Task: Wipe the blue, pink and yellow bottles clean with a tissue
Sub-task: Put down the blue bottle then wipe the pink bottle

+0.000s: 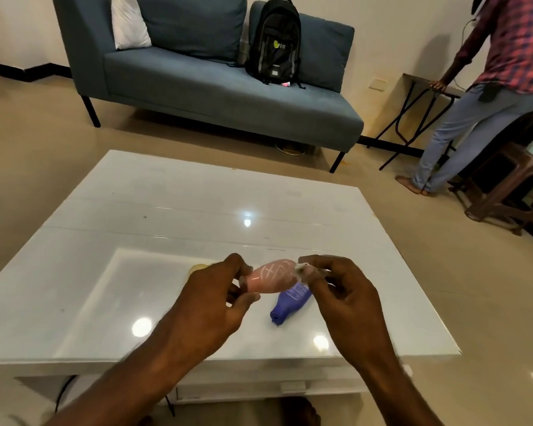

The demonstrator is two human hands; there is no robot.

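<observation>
I hold the pink, oval plastic bottle with white line markings (271,278) in the left hand (211,298), fingers and thumb closed around its left end, which they cover. The bottle lies roughly level above the glossy white rectangular table (166,210), clear of the surface. The right hand (340,290) pinches a small crumpled white tissue (303,268) between thumb and fingertips and presses it against the right end of the pink bottle. Both grips are closed: left on the bottle, right on the tissue.

Directly below and slightly right of the pink bottle, the blue plastic bottle with a printed label (290,304) lies on its side on the table, neck pointing toward the near edge. A small part of a pale yellow object (199,268), probably the yellow bottle, shows on the table just left of the left hand; most of it is hidden, so I cannot confirm its shape or position.

Judgement on the step in hand: the pink bottle is being wiped. To do it well:

1. Keep the left grip firm at one end so the body stays exposed.
2. Draw the tissue along the length of the bottle, from the right end toward the left.
3. Rotate the bottle in the left fingers between strokes so every face is covered.
4. Regrip to free the covered end, then wipe it too.
5. Refold the tissue if it bunches too small to give contact.

Beyond the table stand a blue-grey sofa (228,87) with a black backpack (274,44), and a person in a checked shirt (511,41) at the far right.
</observation>
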